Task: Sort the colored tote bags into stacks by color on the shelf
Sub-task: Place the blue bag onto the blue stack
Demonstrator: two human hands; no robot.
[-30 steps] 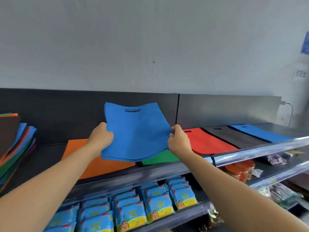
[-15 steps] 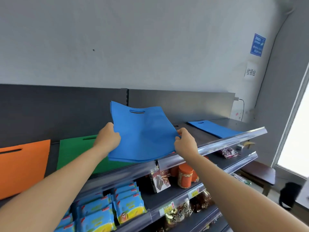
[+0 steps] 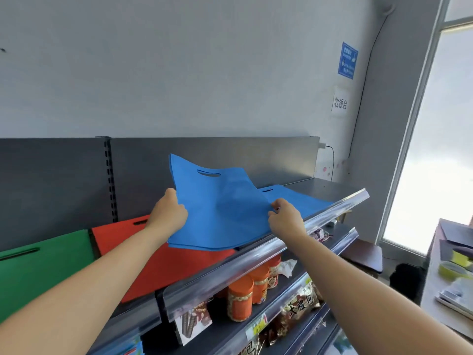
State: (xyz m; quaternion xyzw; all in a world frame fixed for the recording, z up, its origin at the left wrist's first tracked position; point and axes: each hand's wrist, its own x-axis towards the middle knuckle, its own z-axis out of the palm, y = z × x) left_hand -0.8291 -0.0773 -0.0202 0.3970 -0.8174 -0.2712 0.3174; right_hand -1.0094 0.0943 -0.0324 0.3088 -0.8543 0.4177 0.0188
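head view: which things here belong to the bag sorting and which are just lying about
Part of the job: held blue bags, gripped by the left hand and right hand; flat blue bag on the top shelf; red bag; green bag.
Just lying about: orange jars, snack packets, blue wall sign, dark stool.

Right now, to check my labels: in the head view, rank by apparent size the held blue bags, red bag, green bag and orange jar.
1. held blue bags
2. red bag and green bag: both partly hidden, so unranked
3. orange jar
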